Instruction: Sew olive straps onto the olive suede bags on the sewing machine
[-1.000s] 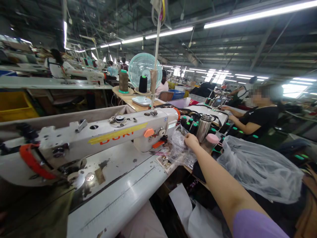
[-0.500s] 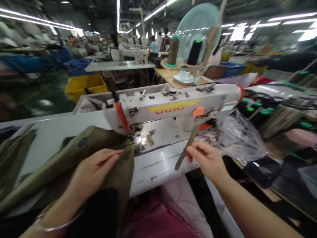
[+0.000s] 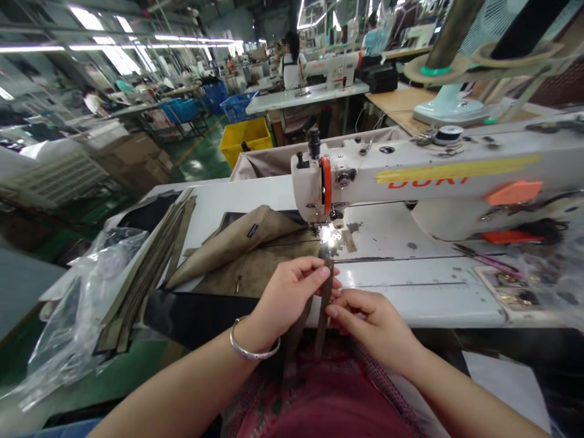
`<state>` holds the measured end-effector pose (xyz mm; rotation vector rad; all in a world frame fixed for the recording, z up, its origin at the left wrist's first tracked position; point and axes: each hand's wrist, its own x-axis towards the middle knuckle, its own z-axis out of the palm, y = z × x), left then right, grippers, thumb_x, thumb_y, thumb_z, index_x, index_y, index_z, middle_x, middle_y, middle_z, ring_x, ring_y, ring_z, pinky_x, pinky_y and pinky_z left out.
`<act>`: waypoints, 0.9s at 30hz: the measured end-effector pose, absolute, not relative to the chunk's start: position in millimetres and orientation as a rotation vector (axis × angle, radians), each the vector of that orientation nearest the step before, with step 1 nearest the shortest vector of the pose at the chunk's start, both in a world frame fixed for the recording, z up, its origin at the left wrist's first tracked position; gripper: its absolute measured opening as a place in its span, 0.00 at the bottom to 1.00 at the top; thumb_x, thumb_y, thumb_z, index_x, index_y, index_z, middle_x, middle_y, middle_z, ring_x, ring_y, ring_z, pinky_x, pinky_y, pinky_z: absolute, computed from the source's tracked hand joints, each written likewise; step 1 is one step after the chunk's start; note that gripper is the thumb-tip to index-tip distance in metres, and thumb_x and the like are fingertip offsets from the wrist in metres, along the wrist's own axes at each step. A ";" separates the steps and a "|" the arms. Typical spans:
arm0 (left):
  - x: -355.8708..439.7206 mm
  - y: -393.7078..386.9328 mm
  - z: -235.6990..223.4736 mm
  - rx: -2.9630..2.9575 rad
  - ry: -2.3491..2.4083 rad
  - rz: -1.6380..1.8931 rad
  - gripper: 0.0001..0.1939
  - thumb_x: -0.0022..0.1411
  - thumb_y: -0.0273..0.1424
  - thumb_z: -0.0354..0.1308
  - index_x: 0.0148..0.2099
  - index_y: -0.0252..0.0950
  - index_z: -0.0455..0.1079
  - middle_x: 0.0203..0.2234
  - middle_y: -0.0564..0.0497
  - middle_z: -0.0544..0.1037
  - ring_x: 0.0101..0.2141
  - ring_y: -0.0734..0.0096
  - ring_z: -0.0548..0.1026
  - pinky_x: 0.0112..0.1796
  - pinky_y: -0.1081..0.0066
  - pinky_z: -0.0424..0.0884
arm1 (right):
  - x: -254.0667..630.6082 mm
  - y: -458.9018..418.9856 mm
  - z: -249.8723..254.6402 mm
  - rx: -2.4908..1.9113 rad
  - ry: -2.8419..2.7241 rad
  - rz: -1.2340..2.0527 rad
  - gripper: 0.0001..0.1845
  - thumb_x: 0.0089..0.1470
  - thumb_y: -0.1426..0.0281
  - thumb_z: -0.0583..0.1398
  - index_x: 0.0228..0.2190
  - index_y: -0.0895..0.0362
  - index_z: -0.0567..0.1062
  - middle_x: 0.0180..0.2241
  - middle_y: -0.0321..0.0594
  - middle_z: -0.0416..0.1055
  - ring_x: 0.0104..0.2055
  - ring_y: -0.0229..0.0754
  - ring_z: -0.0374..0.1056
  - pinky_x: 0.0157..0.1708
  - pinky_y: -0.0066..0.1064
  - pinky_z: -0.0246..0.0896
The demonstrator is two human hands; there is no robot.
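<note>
A narrow olive-brown fabric strip (image 3: 323, 316) hangs in front of the sewing machine, pinched near its top by my left hand (image 3: 296, 286). Lower down the same strip, my right hand (image 3: 369, 319) grips it between thumb and fingers. Just beyond my hands is the needle area of the white sewing machine (image 3: 365, 182), lit by a small lamp. An olive fabric piece (image 3: 264, 261) with a small dark label lies left of the needle, its far part folded over. Its edge by the presser foot is partly hidden by the machine head.
A stack of long olive strips (image 3: 146, 267) lies at the table's left end, beside clear plastic wrap (image 3: 77, 316). Purple-handled tweezers (image 3: 488, 260) and a tray of small metal parts (image 3: 511, 289) sit at right. A yellow bin (image 3: 246, 140) stands behind the table.
My left hand has let go of the olive fabric and taken the strip's upper end. My right hand has brought the strip left to meet it. The view has turned left.
</note>
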<state>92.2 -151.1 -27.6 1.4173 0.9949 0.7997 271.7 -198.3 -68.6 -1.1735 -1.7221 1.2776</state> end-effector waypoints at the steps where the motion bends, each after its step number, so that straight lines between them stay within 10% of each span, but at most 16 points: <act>1: 86.8 -144.1 -25.8 1.527 1.026 0.819 0.14 0.68 0.40 0.52 0.43 0.34 0.72 0.32 0.48 0.80 0.30 0.70 0.78 0.34 0.70 0.76 | 276.0 -192.9 -68.4 -1.164 -1.855 1.168 0.16 0.61 0.60 0.55 0.27 0.56 0.73 0.25 0.34 0.70 0.28 0.35 0.65 0.29 0.28 0.58; 9: 62.8 -51.9 -59.2 3.317 1.092 0.435 0.10 0.68 0.26 0.49 0.43 0.33 0.72 0.35 0.45 0.74 0.36 0.65 0.72 0.37 0.65 0.70 | 299.8 -88.4 -81.8 -1.079 -2.576 0.218 0.15 0.63 0.63 0.52 0.35 0.56 0.76 0.34 0.41 0.73 0.37 0.43 0.68 0.36 0.33 0.58; 27: 51.7 -29.7 -92.4 2.981 0.669 0.671 0.12 0.69 0.24 0.50 0.50 0.31 0.71 0.46 0.45 0.77 0.47 0.69 0.73 0.50 0.65 0.73 | 299.0 -52.3 -100.5 -1.057 -2.437 0.447 0.12 0.60 0.69 0.55 0.42 0.54 0.77 0.41 0.40 0.75 0.43 0.42 0.70 0.42 0.33 0.63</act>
